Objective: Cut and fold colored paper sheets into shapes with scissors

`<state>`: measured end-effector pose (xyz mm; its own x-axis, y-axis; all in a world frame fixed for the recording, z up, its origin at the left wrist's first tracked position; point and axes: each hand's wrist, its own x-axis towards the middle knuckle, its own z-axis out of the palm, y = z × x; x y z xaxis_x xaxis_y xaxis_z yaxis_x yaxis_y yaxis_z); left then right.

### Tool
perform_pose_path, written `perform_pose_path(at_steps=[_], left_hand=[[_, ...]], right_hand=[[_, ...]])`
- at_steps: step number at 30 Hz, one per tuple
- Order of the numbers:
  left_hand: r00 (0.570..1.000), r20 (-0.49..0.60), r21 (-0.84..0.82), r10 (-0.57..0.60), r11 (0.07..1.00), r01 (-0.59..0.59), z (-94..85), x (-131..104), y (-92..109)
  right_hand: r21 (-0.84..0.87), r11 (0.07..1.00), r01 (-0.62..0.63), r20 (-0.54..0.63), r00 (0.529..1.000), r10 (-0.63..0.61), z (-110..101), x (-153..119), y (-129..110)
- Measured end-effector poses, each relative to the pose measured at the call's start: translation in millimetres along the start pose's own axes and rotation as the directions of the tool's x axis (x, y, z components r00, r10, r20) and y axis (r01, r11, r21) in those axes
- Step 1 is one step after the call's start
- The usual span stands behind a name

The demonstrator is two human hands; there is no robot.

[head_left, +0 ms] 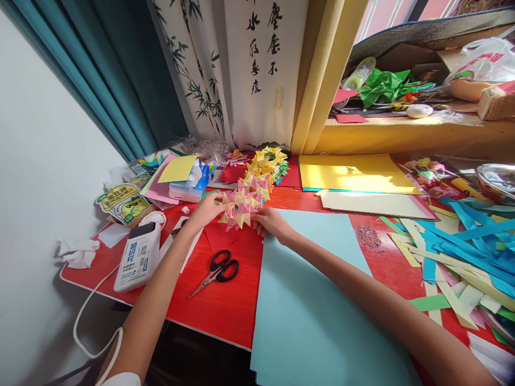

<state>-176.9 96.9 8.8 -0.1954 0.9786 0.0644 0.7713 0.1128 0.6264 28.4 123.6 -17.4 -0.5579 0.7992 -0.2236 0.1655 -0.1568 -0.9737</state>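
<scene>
A pink and pale-yellow folded-paper ornament point(242, 205) with many pointed tips is between my two hands at the middle of the red table point(177, 305). My left hand point(208, 208) pinches its left edge. On the lower right side, my right hand point(273, 224) grips it with fingers curled, partly hidden beneath. Just behind lies a ring-shaped yellow folded-paper piece point(265, 159), with green points at its right. Black-handled scissors point(217, 272) lie in front of my left hand. A large light-blue paper sheet point(309, 300) spreads under my right forearm.
Blue, green and cream paper strips point(462, 246) pile up at the right. Yellow sheets point(350, 174) lie at the back. A white power bank-like device point(139, 257) with a cable, a tissue pack point(195, 185) and crumpled tissue point(80, 253) are on the left.
</scene>
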Motion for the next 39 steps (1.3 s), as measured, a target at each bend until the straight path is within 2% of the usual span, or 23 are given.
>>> perform_pose_path(at_steps=[5, 10, 15, 19, 22, 25, 34, 39], left_hand=[[0.999, -0.039, 0.091, -0.038, 0.995, 0.042, 16.5, 10, 7], [1.000, -0.003, 0.138, 0.010, 0.990, -0.010, 26.7, 14, 11], [0.994, -0.105, 0.166, 0.021, 0.986, -0.003, 30.3, 16, 13], [0.977, -0.203, 0.185, 0.072, 0.982, -0.034, 27.9, 21, 11], [0.966, -0.230, 0.194, 0.116, 0.978, -0.072, 25.1, 26, 7], [0.969, -0.209, 0.193, 0.132, 0.977, -0.092, 25.5, 31, 4], [0.981, -0.132, 0.208, 0.142, 0.972, -0.113, 39.8, 42, 8], [0.976, -0.120, 0.235, 0.183, 0.960, -0.151, 34.5, 58, 11]], right_hand=[[0.011, 0.999, 0.041, -0.046, 0.998, -0.041, 0, 3, 6], [0.017, 1.000, 0.022, -0.047, 0.999, -0.022, -2, 6, 7], [0.054, 0.999, 0.008, -0.052, 0.999, -0.005, -5, 3, 4], [0.108, 0.993, 0.040, -0.135, 0.991, -0.025, -10, 1, 2], [0.133, 0.987, 0.086, -0.206, 0.977, -0.057, -13, 1, 3], [0.139, 0.983, 0.118, -0.242, 0.967, -0.081, -14, 2, 5], [0.140, 0.972, 0.188, -0.250, 0.957, -0.149, -13, 4, 10], [0.177, 0.961, 0.211, -0.268, 0.950, -0.159, -13, 2, 10]])
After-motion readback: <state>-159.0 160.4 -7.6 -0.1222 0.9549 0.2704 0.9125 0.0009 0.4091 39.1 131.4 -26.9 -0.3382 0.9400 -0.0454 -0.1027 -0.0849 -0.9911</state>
